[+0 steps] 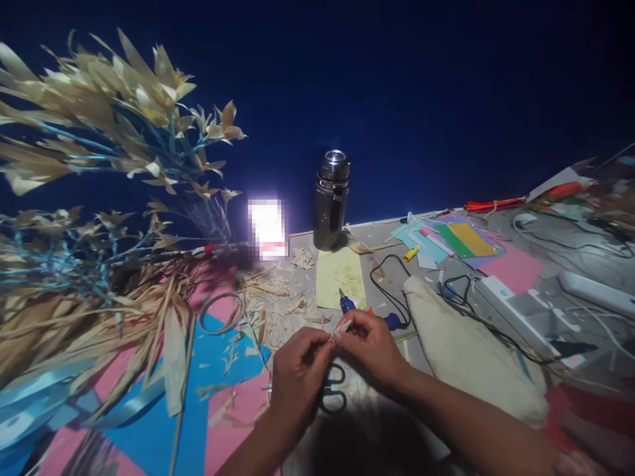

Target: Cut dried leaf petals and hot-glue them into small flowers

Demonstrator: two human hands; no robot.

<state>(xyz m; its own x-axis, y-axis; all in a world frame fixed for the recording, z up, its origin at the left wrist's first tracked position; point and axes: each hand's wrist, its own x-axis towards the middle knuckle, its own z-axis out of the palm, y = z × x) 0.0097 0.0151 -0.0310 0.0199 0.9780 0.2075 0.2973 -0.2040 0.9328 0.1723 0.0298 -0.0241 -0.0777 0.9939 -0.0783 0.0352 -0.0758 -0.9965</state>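
Note:
My left hand (301, 370) and my right hand (370, 344) meet above the table, fingertips pinched together on a small pale piece of dried husk (342, 327). Fingers cover much of that piece. Just beyond my right hand lies a blue hot glue gun (347, 303), its nozzle pointing away from me and its body partly hidden. Dark-handled scissors (335, 389) rest under my hands, blades out of sight. A stained yellow paper sheet (341, 271) lies behind the glue gun.
Dried-husk flowers on blue stems (173, 132) stand at left, above loose husks (163, 330). A dark thermos (331, 205) stands at the back beside a bright pixelated patch. A cream cloth bundle (471, 350), a white power strip (526, 314) and coloured papers (466, 238) are at right.

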